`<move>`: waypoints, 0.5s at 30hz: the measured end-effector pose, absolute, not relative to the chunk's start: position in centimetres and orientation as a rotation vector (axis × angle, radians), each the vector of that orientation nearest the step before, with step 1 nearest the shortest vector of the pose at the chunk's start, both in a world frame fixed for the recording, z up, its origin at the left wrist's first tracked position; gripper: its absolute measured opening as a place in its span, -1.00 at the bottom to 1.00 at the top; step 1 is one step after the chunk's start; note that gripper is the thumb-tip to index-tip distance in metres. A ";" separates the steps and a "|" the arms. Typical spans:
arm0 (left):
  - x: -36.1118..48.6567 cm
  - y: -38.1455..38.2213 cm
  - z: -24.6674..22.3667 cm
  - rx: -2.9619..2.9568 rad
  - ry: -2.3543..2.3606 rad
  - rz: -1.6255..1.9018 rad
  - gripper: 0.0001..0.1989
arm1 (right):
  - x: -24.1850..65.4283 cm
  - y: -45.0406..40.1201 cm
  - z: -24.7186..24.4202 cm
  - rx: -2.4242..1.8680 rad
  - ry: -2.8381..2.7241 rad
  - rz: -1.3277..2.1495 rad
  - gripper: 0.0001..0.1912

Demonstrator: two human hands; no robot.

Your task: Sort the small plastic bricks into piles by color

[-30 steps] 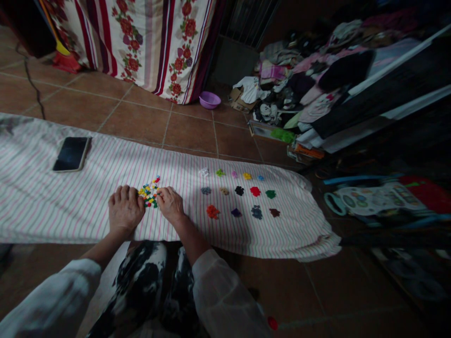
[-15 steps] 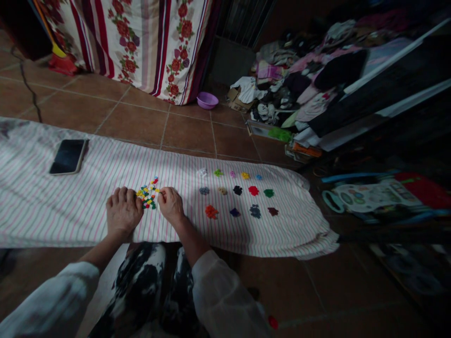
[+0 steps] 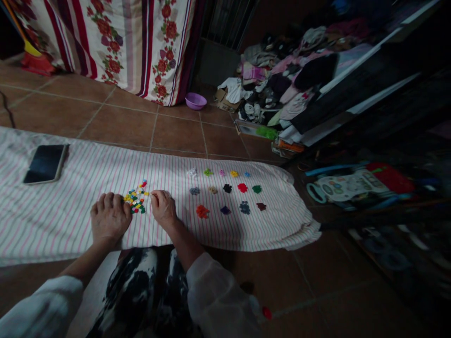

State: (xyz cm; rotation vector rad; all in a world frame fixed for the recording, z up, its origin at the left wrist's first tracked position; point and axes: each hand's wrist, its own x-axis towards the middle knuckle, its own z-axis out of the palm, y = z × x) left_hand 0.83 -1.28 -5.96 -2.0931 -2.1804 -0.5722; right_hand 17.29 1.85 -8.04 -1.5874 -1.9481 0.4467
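A mixed heap of small coloured pieces, yellow, green, red, white and blue, lies on the striped cloth between my hands. My left hand rests palm down at the heap's left edge, fingers stretched out. Just right of the heap, my right hand is closed with thumb and forefinger pinched together; whatever they hold is too small to make out. Further right, single-colour piles stand in three rows, among them an orange pile, a red pile, a black pile and a dark green pile.
A phone lies on the cloth at the left. Beyond, on the tiled floor, are a purple basin, a floral curtain and a heap of clothes. A colourful plastic toy panel is at the right.
My right hand has drawn slightly right, away from the mixed heap, still pinched. My left hand stays beside the heap. The camera view has turned a little to the right.
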 end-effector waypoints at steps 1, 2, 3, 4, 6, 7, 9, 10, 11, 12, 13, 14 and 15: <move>0.8 -1.3 -5.9 -2.089 -2.182 -0.563 -0.59 | 17.4 1.7 -7.9 -1.582 -1.951 0.455 -0.81; 0.9 -1.3 -5.9 -2.089 -2.185 -0.548 -0.58 | 17.6 1.6 -7.7 -1.574 -1.949 0.460 -0.80; 0.9 -1.3 -5.8 -2.091 -2.189 -0.531 -0.58 | 17.8 1.5 -7.6 -1.565 -1.939 0.461 -0.79; 0.9 -1.3 -5.8 -2.094 -2.192 -0.513 -0.57 | 18.0 1.4 -7.4 -1.553 -1.920 0.458 -0.78; 0.9 -1.3 -5.6 -2.103 -2.190 -0.489 -0.57 | 18.3 1.3 -7.3 -1.527 -1.854 0.444 -0.76; 1.0 -1.3 -5.6 -2.103 -2.187 -0.488 -0.57 | 18.5 1.3 -7.2 -1.509 -1.814 0.438 -0.75; 1.0 -1.4 -5.5 -2.098 -2.180 -0.508 -0.58 | 18.9 1.3 -7.0 -1.464 -1.747 0.437 -0.74; 1.0 -1.4 -5.5 -2.097 -2.176 -0.524 -0.59 | 19.2 1.3 -6.9 -1.441 -1.721 0.440 -0.74; 1.0 -1.4 -5.5 -2.096 -2.175 -0.541 -0.60 | 19.5 1.3 -6.8 -1.421 -1.698 0.442 -0.73; 1.0 -1.4 -5.5 -2.097 -2.175 -0.557 -0.61 | 19.8 1.3 -6.7 -1.404 -1.678 0.443 -0.73; 1.0 -1.4 -5.5 -2.101 -2.176 -0.569 -0.62 | 20.3 1.3 -6.5 -1.390 -1.660 0.444 -0.73; 0.9 -1.5 -5.4 -2.105 -2.178 -0.575 -0.62 | 20.9 1.2 -6.2 -1.380 -1.639 0.445 -0.73; 0.9 -1.5 -5.4 -2.106 -2.179 -0.575 -0.62 | 21.5 1.1 -5.9 -1.372 -1.613 0.444 -0.73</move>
